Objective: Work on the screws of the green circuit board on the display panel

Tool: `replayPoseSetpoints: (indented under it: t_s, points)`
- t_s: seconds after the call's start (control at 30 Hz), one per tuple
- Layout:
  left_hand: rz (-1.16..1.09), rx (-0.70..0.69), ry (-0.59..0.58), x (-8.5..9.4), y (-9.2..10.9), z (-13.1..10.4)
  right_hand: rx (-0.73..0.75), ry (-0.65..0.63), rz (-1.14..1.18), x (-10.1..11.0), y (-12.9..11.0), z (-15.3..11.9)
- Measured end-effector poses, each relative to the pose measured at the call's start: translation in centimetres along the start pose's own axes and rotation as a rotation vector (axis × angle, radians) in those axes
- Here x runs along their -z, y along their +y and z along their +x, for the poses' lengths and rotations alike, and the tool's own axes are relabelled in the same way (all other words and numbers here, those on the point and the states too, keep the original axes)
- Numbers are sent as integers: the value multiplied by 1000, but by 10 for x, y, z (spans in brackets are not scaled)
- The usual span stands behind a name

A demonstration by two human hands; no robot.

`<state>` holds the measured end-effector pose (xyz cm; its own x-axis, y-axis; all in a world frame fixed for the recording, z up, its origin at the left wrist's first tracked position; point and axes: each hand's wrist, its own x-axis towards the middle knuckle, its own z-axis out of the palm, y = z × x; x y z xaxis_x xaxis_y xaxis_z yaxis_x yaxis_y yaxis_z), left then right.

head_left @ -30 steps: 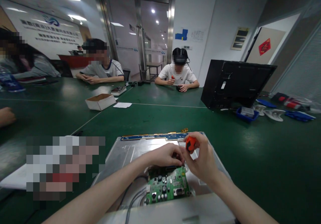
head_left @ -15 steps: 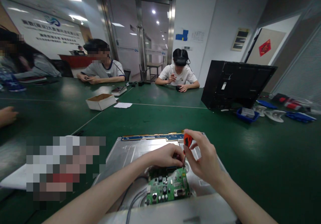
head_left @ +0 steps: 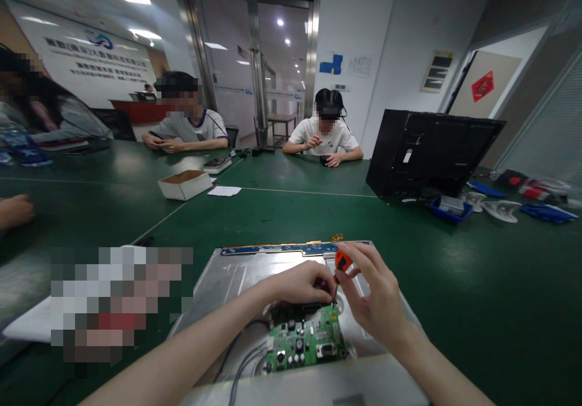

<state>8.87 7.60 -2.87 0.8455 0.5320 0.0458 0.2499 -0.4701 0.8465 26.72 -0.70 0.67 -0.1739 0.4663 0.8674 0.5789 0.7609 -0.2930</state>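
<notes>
My right hand (head_left: 375,288) grips the orange-and-black handle of a screwdriver (head_left: 342,262) between thumb and fingers. The screwdriver's thin shaft points down to the upper right corner of a green circuit board (head_left: 307,339). Close beside the tip, my left hand (head_left: 307,282) is closed with its fingertips pinched together; what they hold, if anything, is hidden. Under the board lies a silvery metal panel (head_left: 231,272), with a narrow blue circuit strip (head_left: 273,249) along its far edge. Grey cables (head_left: 243,363) run from the board's left side.
On the green table (head_left: 291,218) stand an open white box (head_left: 185,186) and a black monitor (head_left: 431,154). A blue tray (head_left: 451,211) lies by the monitor, and white paper (head_left: 31,321) is at the left. Several people sit around the table, including one across (head_left: 325,133).
The screwdriver's handle and my right hand have shifted slightly downward and to the right, the handle leaning a little more. My left hand stays in place.
</notes>
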Motion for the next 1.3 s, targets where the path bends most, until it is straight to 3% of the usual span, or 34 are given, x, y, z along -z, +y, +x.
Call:
replayPoseSetpoints:
  t_s: [0.17, 0.4, 0.87, 1.3]
  points:
    - [-11, -1, -12, 0, -2, 1, 29, 16, 53, -1, 3, -2]
    - [-30, 12, -41, 2, -4, 1, -41, 119, 62, -7, 10, -7]
    - [-47, 17, -32, 2, 0, 1, -31, -7, 7, -2, 5, -3]
    - [-69, 39, -35, 2, 0, 0, -71, 89, 69, -4, 7, -5]
